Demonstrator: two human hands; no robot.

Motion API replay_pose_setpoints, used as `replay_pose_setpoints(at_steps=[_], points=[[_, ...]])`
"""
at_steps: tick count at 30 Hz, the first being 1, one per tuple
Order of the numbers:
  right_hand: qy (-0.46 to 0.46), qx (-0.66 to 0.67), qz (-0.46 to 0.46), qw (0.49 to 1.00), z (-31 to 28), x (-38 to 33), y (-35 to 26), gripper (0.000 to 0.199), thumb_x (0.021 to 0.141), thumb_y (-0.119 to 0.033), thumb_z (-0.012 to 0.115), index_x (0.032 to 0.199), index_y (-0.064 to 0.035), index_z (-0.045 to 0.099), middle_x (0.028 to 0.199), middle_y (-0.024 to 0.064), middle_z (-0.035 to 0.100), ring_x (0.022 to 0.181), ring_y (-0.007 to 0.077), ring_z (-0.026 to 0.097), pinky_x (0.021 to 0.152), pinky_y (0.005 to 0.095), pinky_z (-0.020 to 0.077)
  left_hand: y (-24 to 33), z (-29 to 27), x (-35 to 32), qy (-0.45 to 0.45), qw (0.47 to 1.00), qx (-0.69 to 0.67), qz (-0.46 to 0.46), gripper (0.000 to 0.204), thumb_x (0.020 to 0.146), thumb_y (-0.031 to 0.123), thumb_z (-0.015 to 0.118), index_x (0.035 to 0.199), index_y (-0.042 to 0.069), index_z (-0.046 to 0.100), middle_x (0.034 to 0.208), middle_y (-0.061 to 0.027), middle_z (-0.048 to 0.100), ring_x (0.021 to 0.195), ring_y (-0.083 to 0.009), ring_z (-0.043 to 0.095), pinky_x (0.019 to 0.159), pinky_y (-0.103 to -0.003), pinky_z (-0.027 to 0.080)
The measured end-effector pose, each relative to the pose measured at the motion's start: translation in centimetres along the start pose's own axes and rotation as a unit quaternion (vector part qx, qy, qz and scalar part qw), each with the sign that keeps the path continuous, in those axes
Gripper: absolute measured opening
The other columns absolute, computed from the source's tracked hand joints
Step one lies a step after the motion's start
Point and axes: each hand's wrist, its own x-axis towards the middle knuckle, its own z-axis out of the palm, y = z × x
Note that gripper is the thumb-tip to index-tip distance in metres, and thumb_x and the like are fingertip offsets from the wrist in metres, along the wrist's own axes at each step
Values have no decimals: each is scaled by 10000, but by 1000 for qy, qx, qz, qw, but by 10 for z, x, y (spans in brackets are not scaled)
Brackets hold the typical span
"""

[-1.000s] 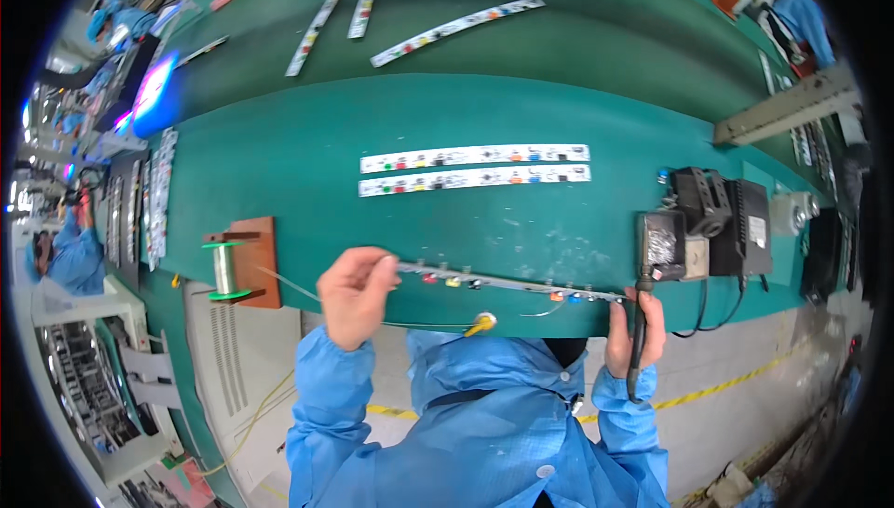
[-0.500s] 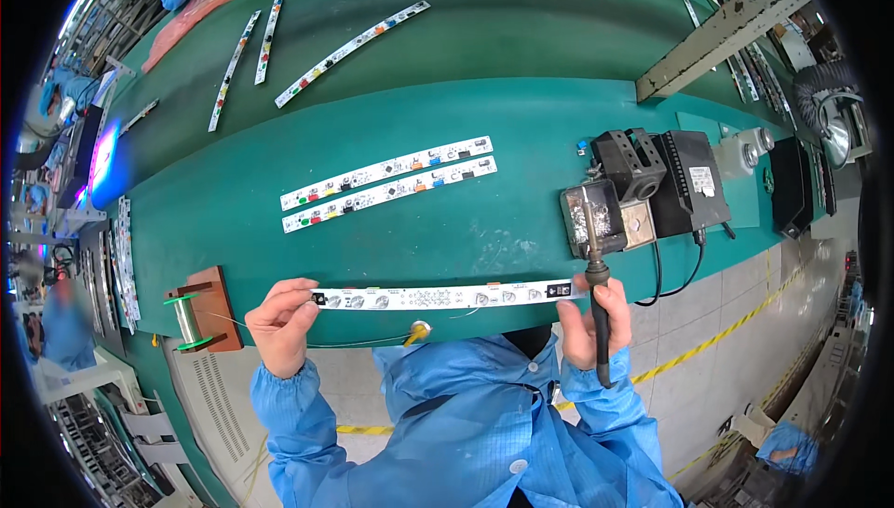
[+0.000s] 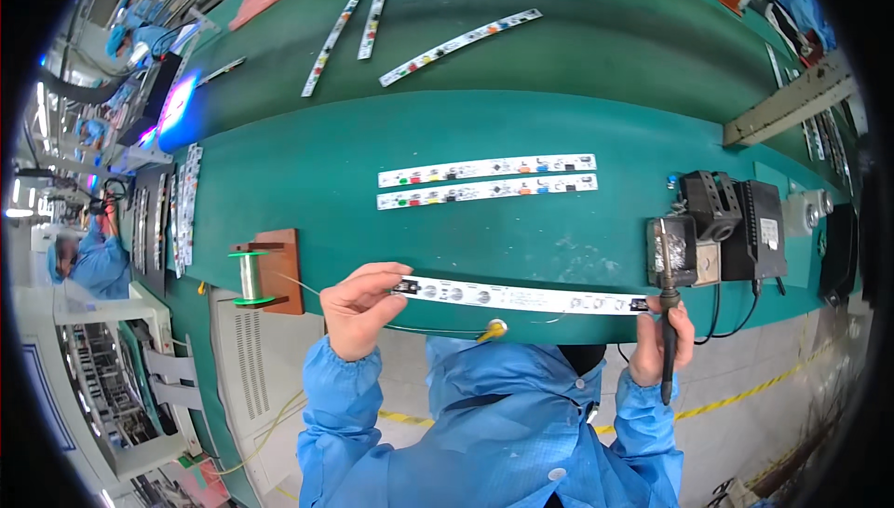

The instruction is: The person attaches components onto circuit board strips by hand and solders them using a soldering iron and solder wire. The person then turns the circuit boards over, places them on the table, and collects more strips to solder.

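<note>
Left hand (image 3: 358, 308) pinches left end of long white LED strip board (image 3: 521, 297), fingers closed on it. Board spans between hands along near edge of green bench (image 3: 307, 182); row of small components along its length, dark connector at left end. Right hand (image 3: 661, 345) closed around soldering iron (image 3: 667, 322), tip up, at board's right end. Beyond iron: holder (image 3: 672, 249) with metal wool inside. Left of left hand: solder spool (image 3: 248, 277) on wooden stand. Beyond board: open bench, then two parallel boards (image 3: 486, 181).
</note>
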Motion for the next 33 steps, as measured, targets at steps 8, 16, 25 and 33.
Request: replay_pose_setpoints(at_steps=[8, 16, 25, 33], points=[[38, 5, 93, 995, -2, -8, 7, 438, 857, 28, 644, 1261, -65, 501, 1130, 218, 637, 948, 234, 614, 865, 373, 482, 20, 4, 8, -15, 993, 114, -19, 199, 808, -123, 643, 1004, -109, 675, 1001, -199, 677, 843, -226, 693, 756, -307, 588], [84, 57, 85, 991, -3, -3, 8, 465, 898, -126, 644, 1319, -33, 471, 1207, 237, 614, 874, 205, 597, 809, 365, 489, 10, 8, 163, 110, 985, 40, -126, 236, 895, 89, 646, 1054, -84, 640, 896, -138, 676, 762, -170, 658, 637, -269, 534], [103, 50, 102, 988, -9, -20, -2, 457, 897, -128, 643, 1312, -44, 473, 1177, 243, 618, 860, 202, 594, 809, 364, 488, -38, 60, 260, 91, 967, 205, -124, 316, 880, 132, 657, 1126, -64, 624, 926, -134, 688, 839, -176, 669, 685, -271, 544], [67, 82, 139, 985, 3, -19, 1, 451, 889, -105, 642, 1302, -40, 474, 1162, 232, 631, 868, 194, 586, 795, 347, 488, -29, 55, 120, -153, 764, 598, 188, 279, 711, 114, 790, 954, 42, 675, 940, -85, 605, 860, -284, 576, 774, -387, 490]])
